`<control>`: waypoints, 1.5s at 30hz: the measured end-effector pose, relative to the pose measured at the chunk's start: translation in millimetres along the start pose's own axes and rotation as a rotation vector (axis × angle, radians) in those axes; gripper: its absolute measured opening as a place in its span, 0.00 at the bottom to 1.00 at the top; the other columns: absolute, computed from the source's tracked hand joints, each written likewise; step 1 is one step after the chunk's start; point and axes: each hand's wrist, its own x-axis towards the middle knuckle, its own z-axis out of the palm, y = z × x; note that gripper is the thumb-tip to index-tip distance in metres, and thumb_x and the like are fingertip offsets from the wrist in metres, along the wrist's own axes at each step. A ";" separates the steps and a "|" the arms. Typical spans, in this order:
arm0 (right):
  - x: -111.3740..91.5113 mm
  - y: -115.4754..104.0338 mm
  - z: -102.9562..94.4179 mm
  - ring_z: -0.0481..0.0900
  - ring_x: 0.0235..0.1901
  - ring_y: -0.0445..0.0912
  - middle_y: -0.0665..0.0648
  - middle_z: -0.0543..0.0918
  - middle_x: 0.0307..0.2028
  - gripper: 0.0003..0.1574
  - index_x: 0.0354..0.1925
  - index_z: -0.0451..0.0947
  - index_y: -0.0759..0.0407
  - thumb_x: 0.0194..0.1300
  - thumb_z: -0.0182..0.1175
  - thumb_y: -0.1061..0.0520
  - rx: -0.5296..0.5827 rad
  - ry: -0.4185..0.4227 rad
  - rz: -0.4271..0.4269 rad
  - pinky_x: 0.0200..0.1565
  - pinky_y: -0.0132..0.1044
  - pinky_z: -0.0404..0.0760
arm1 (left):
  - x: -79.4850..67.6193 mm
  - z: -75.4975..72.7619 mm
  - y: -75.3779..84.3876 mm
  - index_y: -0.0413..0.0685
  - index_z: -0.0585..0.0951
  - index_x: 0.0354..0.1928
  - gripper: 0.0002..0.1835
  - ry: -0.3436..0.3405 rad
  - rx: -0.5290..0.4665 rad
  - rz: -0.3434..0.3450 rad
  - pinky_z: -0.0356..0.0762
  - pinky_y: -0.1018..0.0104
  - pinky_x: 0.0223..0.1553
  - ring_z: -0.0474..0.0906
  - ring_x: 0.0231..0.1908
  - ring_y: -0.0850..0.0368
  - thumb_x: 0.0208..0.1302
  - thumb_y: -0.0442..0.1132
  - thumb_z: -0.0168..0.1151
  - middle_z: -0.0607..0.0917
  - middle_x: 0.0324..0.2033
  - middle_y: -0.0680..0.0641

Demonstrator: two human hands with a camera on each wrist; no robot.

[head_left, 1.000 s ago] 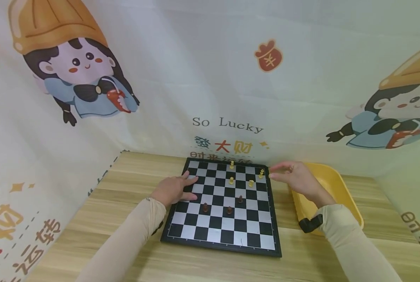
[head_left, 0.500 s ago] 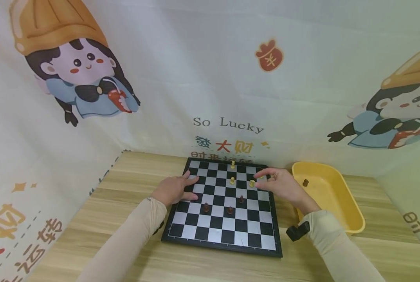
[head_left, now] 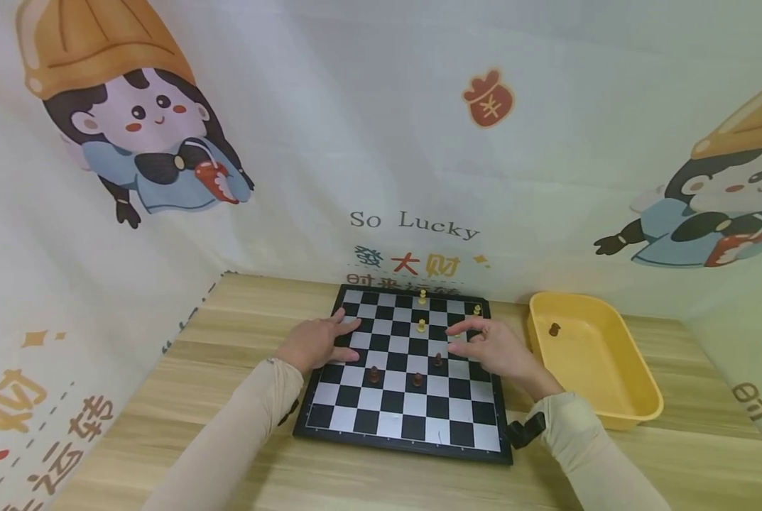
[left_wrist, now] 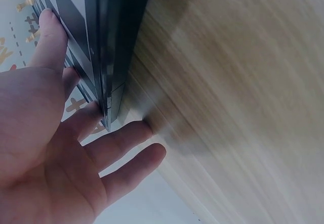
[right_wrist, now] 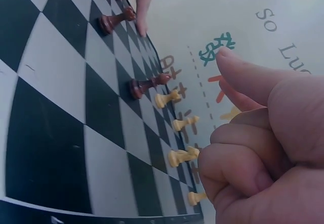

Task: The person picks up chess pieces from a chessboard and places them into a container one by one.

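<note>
1. Left hand (head_left: 317, 344): lies flat on the left edge of the board (head_left: 406, 426), fingers straight, thumb on the table (head_left: 227, 319). It presses and grips nothing; the left wrist view shows the fingers spread across the board's rim.
2. Board: lies square on the table between the two hands.
3. Dark pieces (head_left: 416, 380): three, upright on the near middle squares, all untouched.
4. Pale pieces (head_left: 421, 326): the right wrist view shows four in a row toward the far side. The head view shows only three, the fourth probably behind the right fingers.
5. Right hand (head_left: 492, 348): hovers over the board's right half, thumb and forefinger stretched out and parted, the other fingers curled. Nothing shows between them.
6. Tray (head_left: 598, 369): yellow, just right of the board, holding one dark piece (head_left: 554, 329).

Status, as judged: one piece off the board and in the tray, seven left standing, and none in hand.
</note>
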 end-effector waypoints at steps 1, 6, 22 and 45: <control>0.4 0.4 1.4 0.61 0.14 0.42 0.46 0.65 0.14 0.23 0.57 0.83 0.56 0.65 0.70 0.52 0.002 -0.006 0.001 0.19 0.30 0.58 | -0.1 -0.1 -0.5 0.62 0.66 0.76 0.41 0.001 0.000 -0.001 0.75 0.47 0.68 0.72 0.69 0.34 0.64 0.65 0.61 0.63 0.77 0.40; 1.2 2.4 8.1 0.62 0.16 0.42 0.46 0.66 0.15 0.25 0.57 0.83 0.55 0.63 0.71 0.51 -0.011 -0.013 0.013 0.21 0.31 0.61 | 0.3 -0.4 -2.0 0.63 0.66 0.76 0.41 0.001 -0.004 -0.006 0.75 0.46 0.68 0.72 0.69 0.35 0.63 0.65 0.61 0.62 0.77 0.41; 4.6 10.7 21.8 0.62 0.18 0.42 0.47 0.64 0.15 0.23 0.55 0.84 0.55 0.62 0.73 0.52 0.023 -0.029 0.066 0.23 0.31 0.60 | 0.4 -2.6 0.9 0.64 0.65 0.77 0.41 -0.022 -0.018 0.006 0.74 0.48 0.69 0.70 0.71 0.37 0.64 0.66 0.60 0.61 0.78 0.42; 11.4 19.9 31.2 0.64 0.19 0.42 0.47 0.66 0.15 0.13 0.47 0.88 0.54 0.65 0.70 0.54 0.027 -0.037 -0.002 0.25 0.30 0.64 | 1.8 -3.7 -0.3 0.64 0.63 0.78 0.42 -0.045 -0.010 -0.024 0.73 0.47 0.69 0.69 0.72 0.36 0.64 0.66 0.60 0.59 0.79 0.42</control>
